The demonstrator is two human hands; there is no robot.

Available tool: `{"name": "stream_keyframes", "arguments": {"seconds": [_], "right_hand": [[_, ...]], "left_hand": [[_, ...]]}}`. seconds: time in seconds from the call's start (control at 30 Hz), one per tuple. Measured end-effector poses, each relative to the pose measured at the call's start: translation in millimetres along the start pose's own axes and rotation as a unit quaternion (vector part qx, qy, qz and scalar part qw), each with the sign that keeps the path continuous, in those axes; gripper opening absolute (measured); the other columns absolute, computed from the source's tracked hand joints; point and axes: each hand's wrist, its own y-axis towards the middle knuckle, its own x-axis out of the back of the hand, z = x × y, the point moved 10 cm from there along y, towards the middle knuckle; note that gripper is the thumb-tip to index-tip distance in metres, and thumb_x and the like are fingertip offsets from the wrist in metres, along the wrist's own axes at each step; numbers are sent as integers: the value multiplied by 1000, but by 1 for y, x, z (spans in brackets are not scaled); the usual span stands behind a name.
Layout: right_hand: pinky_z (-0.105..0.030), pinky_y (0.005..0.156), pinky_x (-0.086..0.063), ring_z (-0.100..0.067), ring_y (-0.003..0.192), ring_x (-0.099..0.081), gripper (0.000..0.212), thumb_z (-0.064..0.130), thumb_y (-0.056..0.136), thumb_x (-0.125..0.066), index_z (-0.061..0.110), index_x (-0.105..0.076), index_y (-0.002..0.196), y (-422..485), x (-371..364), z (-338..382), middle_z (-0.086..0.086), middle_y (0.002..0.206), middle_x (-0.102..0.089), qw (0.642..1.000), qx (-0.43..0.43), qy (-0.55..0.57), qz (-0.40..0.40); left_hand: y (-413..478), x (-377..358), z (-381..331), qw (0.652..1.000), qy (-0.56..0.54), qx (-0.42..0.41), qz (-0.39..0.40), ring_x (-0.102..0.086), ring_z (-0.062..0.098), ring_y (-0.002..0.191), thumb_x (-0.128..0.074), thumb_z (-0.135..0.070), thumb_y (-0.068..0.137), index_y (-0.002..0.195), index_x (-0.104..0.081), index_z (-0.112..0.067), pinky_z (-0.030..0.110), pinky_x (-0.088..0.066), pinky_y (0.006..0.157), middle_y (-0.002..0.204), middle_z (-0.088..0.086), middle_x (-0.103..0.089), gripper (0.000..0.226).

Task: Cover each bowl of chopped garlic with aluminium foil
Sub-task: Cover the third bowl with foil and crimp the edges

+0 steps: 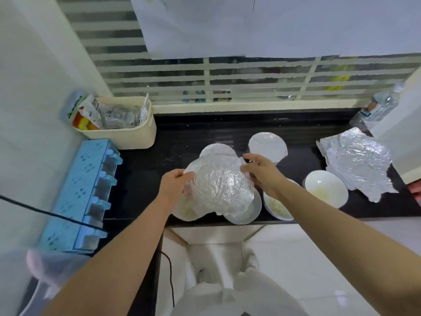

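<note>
Both hands hold a crumpled sheet of aluminium foil (222, 184) above the black counter (182, 137). My left hand (174, 187) pinches its left edge and my right hand (262, 173) pinches its right edge. Under the sheet's left side a white bowl of chopped garlic (185, 210) shows partly. A foil-covered bowl (247, 213) peeks out at the sheet's lower right. Two more foil-covered bowls stand behind, one (217, 149) in the middle and one (267, 147) to its right. Open bowls of garlic sit under my right forearm (276, 207) and further right (325, 190).
A stack of loose foil sheets (357, 163) lies at the counter's right. A cream tub of packets (120, 131) and a blue plastic rack (84, 195) stand at the left. A water bottle (376, 108) leans in the back right corner. A black cable (45, 213) crosses the left.
</note>
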Motion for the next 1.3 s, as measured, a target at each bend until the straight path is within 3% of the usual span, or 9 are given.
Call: {"name": "stream_keyframes", "arguments": {"seconds": [0.07,0.17,0.23,0.3,0.4,0.53,0.8,0.97,1.3], "right_hand": [[-24,65,-52,-16,76,-59,48,1,88,-64,10,-47,132,3,-12,-8,-8,96,-62,997,-8,-78,15],[-30,82,-49,-21,91,-60,58,6,89,-63,8,-37,141,9,-26,-10,-13,101,-63,965,49,-256,32],[-30,97,-40,-24,117,-52,67,7,88,-63,10,-31,146,9,-38,-11,-12,127,-55,915,94,-389,48],[-37,111,-29,-27,138,-32,82,16,85,-68,14,-20,152,6,-54,-19,-10,150,-36,846,125,-513,77],[-46,117,-13,-25,148,-7,113,40,77,-75,20,4,154,-3,-70,-43,-4,161,-8,732,140,-658,113],[-52,120,-1,-29,149,9,137,55,64,-79,23,22,150,-6,-71,-68,-7,162,3,668,136,-721,126],[-54,119,4,-30,149,6,137,53,65,-80,24,23,149,-7,-68,-68,-6,160,-2,648,158,-737,110],[-56,117,4,-28,149,4,137,52,64,-81,24,23,149,-7,-61,-67,-5,161,-2,652,152,-734,112],[-59,115,6,-24,150,5,139,47,64,-83,22,23,150,-10,-57,-66,-1,161,-2,655,157,-728,126]], "left_hand": [[4,14,8,998,54,-11,-29,-51,13,68,-65,-19,91,93,-68,-7,24,-42,63,79,3,-61,13],[7,29,22,989,130,-28,-67,-53,16,74,-62,-20,91,92,-64,-10,26,-41,65,80,1,-59,10],[7,35,30,979,178,-41,-86,-52,16,73,-61,-20,92,91,-62,-11,24,-40,64,78,-1,-58,9],[7,40,34,973,201,-50,-104,-51,14,68,-61,-18,92,92,-62,-9,23,-39,60,75,1,-58,8],[10,41,39,974,188,-45,-117,-52,17,67,-62,-14,90,94,-66,-3,24,-39,59,77,7,-60,12],[14,31,45,973,205,-38,-100,-49,15,66,-60,-14,91,99,-64,-3,25,-37,58,84,7,-58,15],[20,29,51,964,243,-43,-102,-53,18,75,-60,-17,91,103,-64,-3,27,-36,61,112,15,-57,19],[23,26,56,961,253,-43,-103,-47,12,63,-61,-19,89,96,-65,-4,27,-33,57,112,20,-58,17],[16,18,52,962,255,-32,-98,-53,19,79,-59,-23,92,107,-64,-6,31,-39,70,119,12,-53,23]]}}
